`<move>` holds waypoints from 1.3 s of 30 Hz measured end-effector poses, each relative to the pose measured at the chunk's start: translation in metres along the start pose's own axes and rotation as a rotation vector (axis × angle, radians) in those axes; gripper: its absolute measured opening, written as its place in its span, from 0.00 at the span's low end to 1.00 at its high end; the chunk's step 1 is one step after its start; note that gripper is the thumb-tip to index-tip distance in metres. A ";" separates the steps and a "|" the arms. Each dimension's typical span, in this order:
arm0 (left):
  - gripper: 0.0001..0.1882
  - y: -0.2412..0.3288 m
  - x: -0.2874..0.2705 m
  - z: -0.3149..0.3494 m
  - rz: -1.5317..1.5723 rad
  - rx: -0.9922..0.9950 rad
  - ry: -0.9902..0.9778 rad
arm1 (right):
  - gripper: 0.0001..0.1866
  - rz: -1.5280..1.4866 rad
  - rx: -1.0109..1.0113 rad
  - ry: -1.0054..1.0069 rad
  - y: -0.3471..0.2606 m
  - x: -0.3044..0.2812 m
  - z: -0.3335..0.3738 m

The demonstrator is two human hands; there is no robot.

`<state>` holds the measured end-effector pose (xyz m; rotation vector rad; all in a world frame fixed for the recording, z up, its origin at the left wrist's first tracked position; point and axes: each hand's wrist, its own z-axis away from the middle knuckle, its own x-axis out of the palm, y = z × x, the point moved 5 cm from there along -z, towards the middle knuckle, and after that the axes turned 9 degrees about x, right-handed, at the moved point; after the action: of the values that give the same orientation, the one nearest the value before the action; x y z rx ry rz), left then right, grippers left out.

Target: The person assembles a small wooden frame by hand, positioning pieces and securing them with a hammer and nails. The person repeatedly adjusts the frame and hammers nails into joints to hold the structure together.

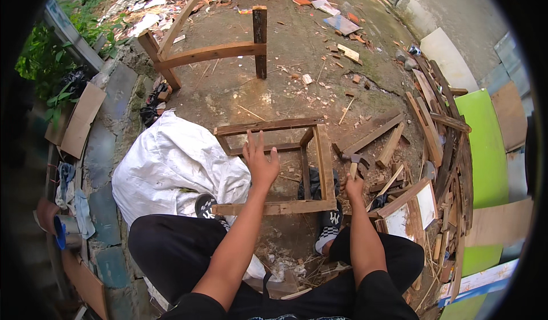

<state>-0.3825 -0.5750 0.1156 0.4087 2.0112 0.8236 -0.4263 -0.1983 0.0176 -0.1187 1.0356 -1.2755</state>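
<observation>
A rectangular wooden frame [325, 163] of nailed strips stands between my feet, its near rail crossing above my shoes. My left hand [262, 164] reaches over its far left part with fingers stretched out and apart, holding nothing; whether the fingertips touch the rails I cannot tell. Just right of the frame, my right hand [354, 186] is wrapped round the handle of a claw hammer [355, 159]. The hammer's dark metal head points up and away from me, apart from the frame.
A white sack [177, 163] bulges at the left. Wood offcuts [389, 146] and a long pile of planks [439, 120] lie to the right, beside a green panel [484, 149]. A larger wooden frame [211, 53] stands ahead, with rubble scattered across the ground.
</observation>
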 end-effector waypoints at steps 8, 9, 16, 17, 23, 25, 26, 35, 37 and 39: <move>0.27 0.040 -0.158 -0.065 -0.070 0.100 0.116 | 0.20 -0.028 -0.614 0.324 -0.164 -0.025 0.055; 0.27 0.060 -0.178 -0.074 -0.080 0.154 0.097 | 0.20 -0.075 -0.705 0.283 -0.193 -0.026 0.084; 0.25 0.142 -0.281 -0.073 -0.151 0.448 -0.025 | 0.37 0.625 -1.243 -0.393 -0.174 0.079 0.284; 0.25 0.137 -0.288 -0.063 -0.157 0.470 -0.038 | 0.43 0.823 -1.395 -0.245 -0.145 0.095 0.303; 0.17 0.046 -0.306 -0.014 0.108 0.085 0.127 | 0.34 0.982 -1.117 -0.366 -0.071 0.155 0.294; 0.15 0.041 -0.316 -0.011 0.163 0.049 0.196 | 0.26 0.913 -1.063 -0.339 -0.081 0.146 0.289; 0.15 0.042 -0.324 -0.010 0.130 0.072 0.234 | 0.19 0.762 -1.244 -0.215 -0.089 0.135 0.295; 0.15 0.058 -0.346 -0.032 0.494 -0.154 0.387 | 0.14 0.196 -1.215 0.402 -0.179 -0.006 0.250; 0.15 0.069 -0.346 -0.039 0.607 -0.163 0.384 | 0.12 0.051 -1.160 0.423 -0.192 -0.045 0.254; 0.16 0.088 -0.338 -0.053 0.687 -0.106 0.385 | 0.14 -0.040 -1.144 0.377 -0.203 -0.091 0.230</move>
<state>-0.2461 -0.7237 0.4056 0.9684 2.1771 1.5147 -0.4086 -0.2983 0.3213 -0.7881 2.0005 -0.6008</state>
